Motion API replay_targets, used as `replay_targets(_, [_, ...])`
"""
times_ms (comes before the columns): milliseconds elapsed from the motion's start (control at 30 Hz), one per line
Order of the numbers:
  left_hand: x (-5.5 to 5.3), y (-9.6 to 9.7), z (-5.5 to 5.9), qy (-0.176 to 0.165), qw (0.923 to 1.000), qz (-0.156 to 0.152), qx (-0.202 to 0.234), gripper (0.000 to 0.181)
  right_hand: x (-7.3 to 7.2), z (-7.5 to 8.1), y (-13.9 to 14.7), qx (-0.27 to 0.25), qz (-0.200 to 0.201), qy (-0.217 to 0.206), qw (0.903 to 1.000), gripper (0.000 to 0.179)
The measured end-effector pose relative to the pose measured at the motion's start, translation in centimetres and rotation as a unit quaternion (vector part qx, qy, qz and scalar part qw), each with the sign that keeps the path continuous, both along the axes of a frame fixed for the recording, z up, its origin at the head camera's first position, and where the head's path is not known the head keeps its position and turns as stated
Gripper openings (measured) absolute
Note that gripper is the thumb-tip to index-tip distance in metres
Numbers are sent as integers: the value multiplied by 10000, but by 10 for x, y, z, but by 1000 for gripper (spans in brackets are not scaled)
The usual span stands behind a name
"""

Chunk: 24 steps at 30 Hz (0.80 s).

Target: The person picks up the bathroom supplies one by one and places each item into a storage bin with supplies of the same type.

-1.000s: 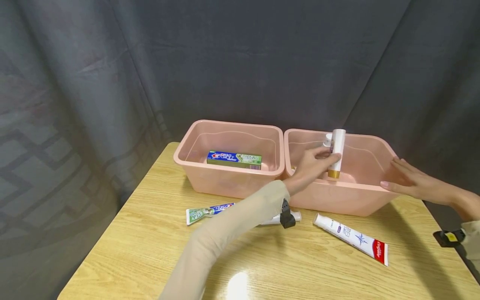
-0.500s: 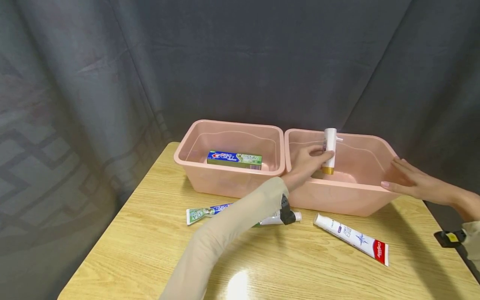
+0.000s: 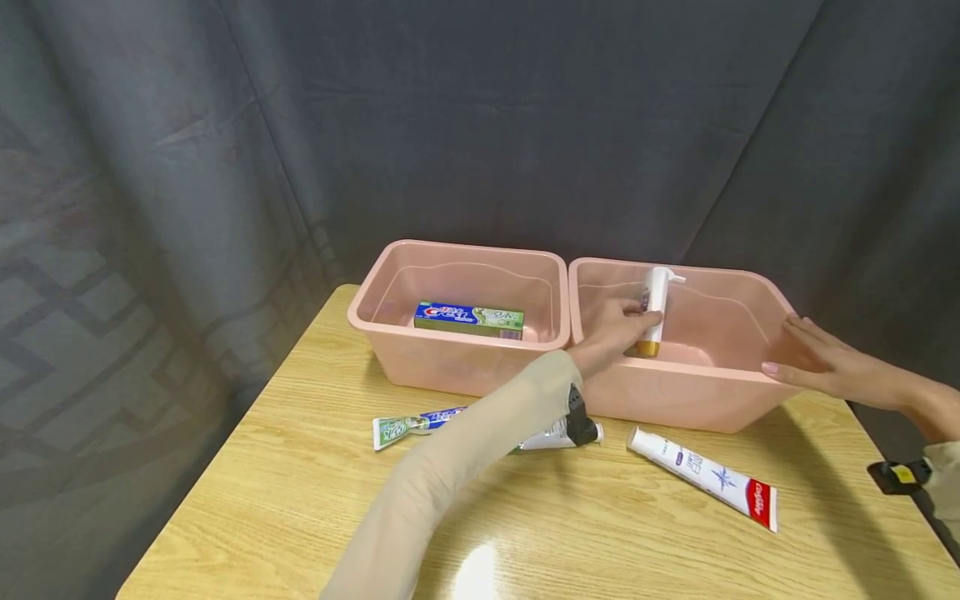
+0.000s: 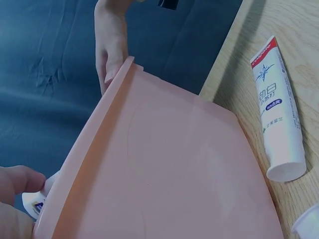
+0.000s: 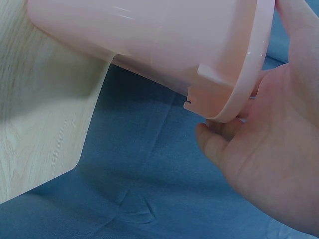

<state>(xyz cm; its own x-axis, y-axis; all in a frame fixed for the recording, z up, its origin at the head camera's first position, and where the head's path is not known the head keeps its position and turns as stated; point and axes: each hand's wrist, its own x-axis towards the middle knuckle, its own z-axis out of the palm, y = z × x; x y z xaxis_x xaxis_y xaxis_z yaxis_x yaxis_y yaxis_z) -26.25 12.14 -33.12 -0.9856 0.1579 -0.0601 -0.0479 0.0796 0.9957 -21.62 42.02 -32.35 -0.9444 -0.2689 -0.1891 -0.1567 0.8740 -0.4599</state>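
fingers of the left hand (image 3: pixel 611 327) pinch the tilted bottle (image 3: pixel 657 292), bin (image 3: pixel 675 397) around them; a light hold seems best, outstretched right hand (image 3: pixel 840 362) bracing the bin.

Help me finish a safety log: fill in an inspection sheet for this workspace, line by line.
Surface: wood-grain table, with a glare patch.
Job's things: white container, gold at its lower end, leaning slightly inside the right bin.
Clutter: left bin holding a green-and-blue carton; red-ended tube, green-and-blue tube and white-capped tube on the table, the last two partly hidden by a sleeve.
Left grip: holds the white container.
Right grip: rests against the right bin's rim.
Cables: nothing seen.
Surroundings: dark curtain behind.
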Motion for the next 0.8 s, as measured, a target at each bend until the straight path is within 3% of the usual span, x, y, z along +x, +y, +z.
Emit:
replay_targets(233, [0,2,1,-190,9993,73,-323,24,-1,-1,1,-4,45,43,10000,101])
replay_targets(800, [0,4,2,-116,9965,220,-794,22,-2,-2,1,-42,55,90,9999,103])
